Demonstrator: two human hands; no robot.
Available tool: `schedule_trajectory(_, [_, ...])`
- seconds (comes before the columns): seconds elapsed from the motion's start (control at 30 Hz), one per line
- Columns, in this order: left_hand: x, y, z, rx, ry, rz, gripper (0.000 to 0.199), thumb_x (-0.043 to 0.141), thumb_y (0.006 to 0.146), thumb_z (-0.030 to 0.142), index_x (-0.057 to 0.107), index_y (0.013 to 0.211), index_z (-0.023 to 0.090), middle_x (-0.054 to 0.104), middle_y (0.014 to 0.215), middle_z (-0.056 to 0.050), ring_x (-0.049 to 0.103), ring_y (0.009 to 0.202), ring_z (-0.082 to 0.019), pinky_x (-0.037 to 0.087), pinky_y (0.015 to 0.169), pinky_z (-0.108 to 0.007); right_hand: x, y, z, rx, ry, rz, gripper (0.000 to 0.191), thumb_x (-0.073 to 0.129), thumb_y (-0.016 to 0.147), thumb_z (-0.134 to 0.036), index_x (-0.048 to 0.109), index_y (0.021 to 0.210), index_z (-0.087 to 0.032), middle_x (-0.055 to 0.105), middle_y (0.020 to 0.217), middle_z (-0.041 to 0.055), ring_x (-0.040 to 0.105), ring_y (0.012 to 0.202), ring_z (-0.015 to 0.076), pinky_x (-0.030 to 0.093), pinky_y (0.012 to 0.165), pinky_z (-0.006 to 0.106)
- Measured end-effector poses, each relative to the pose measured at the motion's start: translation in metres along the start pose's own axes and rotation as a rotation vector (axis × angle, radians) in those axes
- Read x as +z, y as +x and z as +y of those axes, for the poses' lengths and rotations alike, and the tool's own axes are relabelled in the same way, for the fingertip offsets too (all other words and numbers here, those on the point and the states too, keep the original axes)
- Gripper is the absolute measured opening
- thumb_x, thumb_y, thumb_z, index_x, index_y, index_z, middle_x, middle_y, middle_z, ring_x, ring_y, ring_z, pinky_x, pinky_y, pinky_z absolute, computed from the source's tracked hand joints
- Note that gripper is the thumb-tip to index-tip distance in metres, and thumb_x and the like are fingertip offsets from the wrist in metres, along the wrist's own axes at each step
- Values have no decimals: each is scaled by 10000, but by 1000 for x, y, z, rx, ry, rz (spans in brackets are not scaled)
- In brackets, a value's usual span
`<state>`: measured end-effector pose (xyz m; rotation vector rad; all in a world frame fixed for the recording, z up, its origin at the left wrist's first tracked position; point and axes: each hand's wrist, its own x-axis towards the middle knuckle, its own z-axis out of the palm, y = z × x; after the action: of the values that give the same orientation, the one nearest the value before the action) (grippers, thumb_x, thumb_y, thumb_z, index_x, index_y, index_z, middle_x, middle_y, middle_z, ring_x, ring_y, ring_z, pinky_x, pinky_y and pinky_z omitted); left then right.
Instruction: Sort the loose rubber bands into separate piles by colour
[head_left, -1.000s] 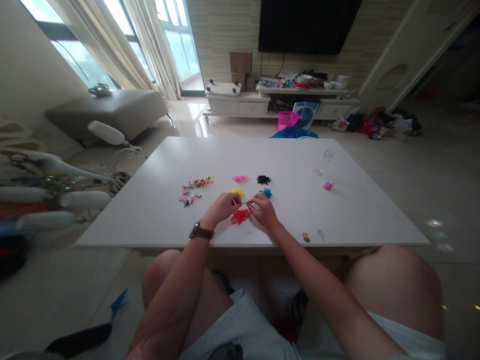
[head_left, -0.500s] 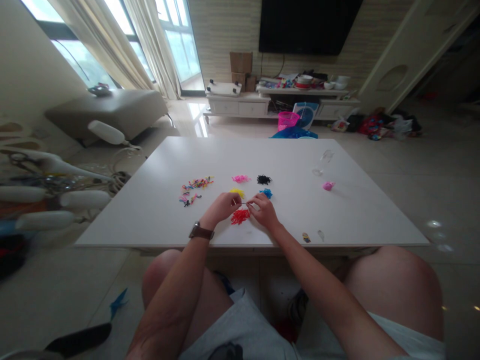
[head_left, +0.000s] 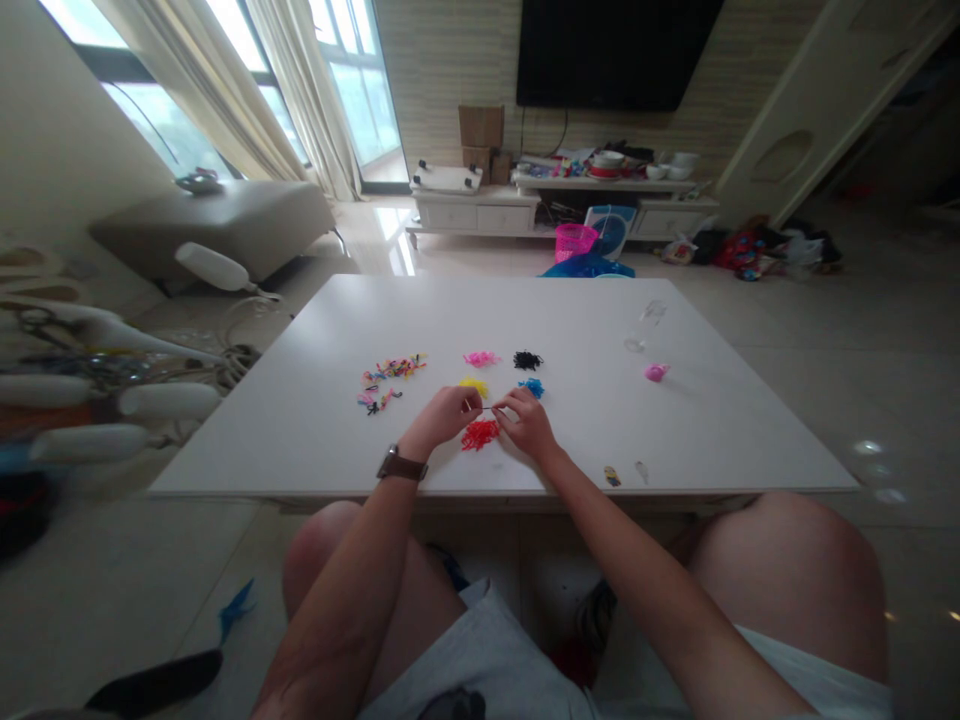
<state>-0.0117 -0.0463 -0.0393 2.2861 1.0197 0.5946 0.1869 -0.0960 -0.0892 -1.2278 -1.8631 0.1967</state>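
Between my left hand point(head_left: 455, 408) and my right hand point(head_left: 523, 416) runs a thin dark band point(head_left: 487, 408), its two ends pinched in my closed fingertips. Just below them lies a pile of red bands point(head_left: 478, 434). Partly behind my left hand is a yellow pile point(head_left: 474, 384), and beyond my right fingers a blue pile point(head_left: 532, 386). Farther back are a pink pile point(head_left: 481, 358) and a black pile point(head_left: 528, 359). A mixed-colour pile point(head_left: 397, 368) sits to the left, with a few knotted pieces point(head_left: 379, 401) in front of it.
The white table point(head_left: 300, 400) also carries a small pink object point(head_left: 656, 373), a clear plastic piece point(head_left: 652, 313), a small yellow-and-dark charm point(head_left: 613, 475) and a clear clip-like piece point(head_left: 642, 469). Lamp arms with white shades point(head_left: 169, 400) stand at its left. A pink basket point(head_left: 576, 241) is behind.
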Motion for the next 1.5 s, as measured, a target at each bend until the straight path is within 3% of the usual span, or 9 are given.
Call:
schedule_trajectory(0.77, [-2, 0, 0, 0, 6, 3, 113, 608, 802, 116, 712, 812, 158, 732, 781, -41, 630, 696, -151, 452, 669, -249, 0, -2, -4, -13, -7, 18, 100, 632, 927, -210, 689, 849, -237, 628, 851, 44, 563, 899, 230, 462, 867, 379])
schedule_trajectory(0.9, [-7, -1, 1, -17, 23, 38, 81, 617, 822, 144, 697, 814, 158, 725, 782, -43, 622, 688, -152, 447, 660, -254, -9, 5, 12, 38, -65, 139, 105, 623, 921, -227, 684, 837, -233, 635, 852, 46, 570, 906, 231, 462, 871, 370])
schedule_trajectory(1.03, [-16, -4, -3, -59, 47, 92, 101, 596, 842, 165, 692, 810, 163, 726, 776, -47, 634, 688, -157, 446, 649, -254, -35, 24, 54, 295, -221, 348, 131, 602, 900, -255, 667, 792, -217, 666, 837, 48, 552, 885, 242, 445, 876, 382])
schedule_trajectory(1.1, [-24, -4, -10, -117, 62, 134, 106, 597, 841, 178, 696, 806, 165, 732, 779, -50, 646, 689, -160, 450, 646, -253, -45, 33, 77, 403, -292, 361, 129, 609, 872, -255, 675, 771, -211, 670, 843, 58, 545, 898, 249, 431, 867, 378])
schedule_trajectory(1.2, [-45, -6, -26, -270, 111, 249, 99, 621, 828, 206, 707, 799, 165, 746, 806, -53, 660, 703, -165, 462, 668, -254, -50, 41, 100, 526, -369, 280, 109, 630, 835, -256, 691, 758, -211, 675, 874, 74, 536, 906, 254, 414, 825, 359])
schedule_trajectory(1.33, [-80, -18, -50, -634, 183, 474, 187, 641, 828, 283, 761, 906, 164, 775, 907, -75, 695, 808, -195, 481, 720, -261, -43, 41, 112, 575, -431, 174, 125, 638, 833, -295, 705, 765, -214, 671, 909, 86, 527, 923, 257, 398, 792, 343])
schedule_trajectory(1.4, [-90, -27, -60, -789, 176, 473, 224, 649, 811, 290, 777, 949, 166, 778, 913, -81, 705, 827, -209, 480, 702, -263, -40, 39, 114, 556, -446, 150, 139, 633, 846, -315, 717, 788, -220, 671, 919, 85, 528, 941, 260, 396, 795, 343])
schedule_trajectory(1.5, [-93, -38, -76, -897, 182, 378, 225, 665, 779, 262, 790, 947, 181, 780, 911, -85, 710, 855, -226, 479, 700, -273, -39, 37, 116, 539, -443, 140, 151, 633, 846, -333, 729, 811, -222, 668, 915, 85, 532, 956, 265, 400, 808, 347])
